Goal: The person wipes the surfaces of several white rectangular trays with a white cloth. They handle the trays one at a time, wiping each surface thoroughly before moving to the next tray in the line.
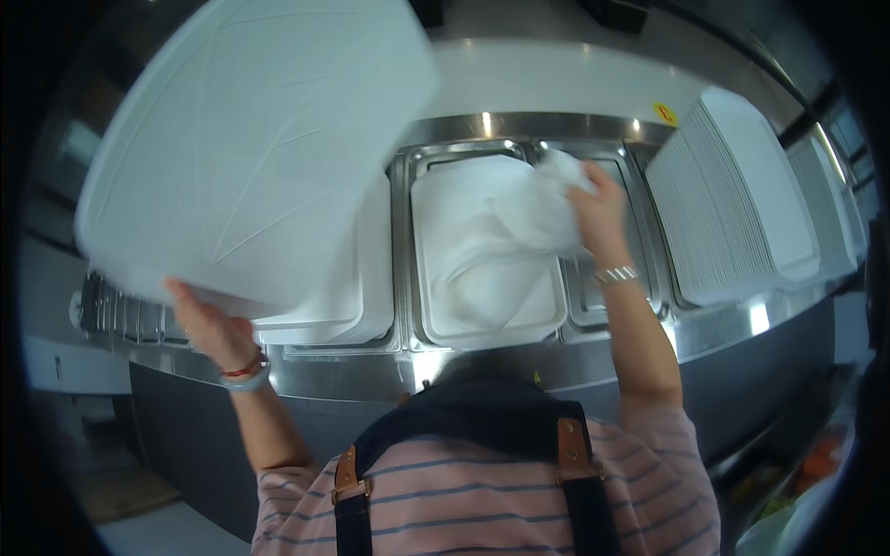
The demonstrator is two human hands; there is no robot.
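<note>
My left hand (215, 330) grips the near lower edge of a large white tray (264, 160), raised close to the camera and filling the upper left. Crease-like lines run across its face; whether it is one tray or several together I cannot tell. Beneath it sits a stack of white trays (375, 278) on the counter. In my right hand (601, 208) is a bunched white cloth (542, 215), blurred, hanging over another white tray (434, 306) in the middle. The cloth's lower part covers much of that tray.
A steel counter (361, 372) with sunken wells runs across in front of me. To the right, a tall stack of white trays (716, 208) leans, with more trays (824, 201) beyond. A steel pan (591, 306) lies under my right forearm. Wire racks (132, 313) stand at far left.
</note>
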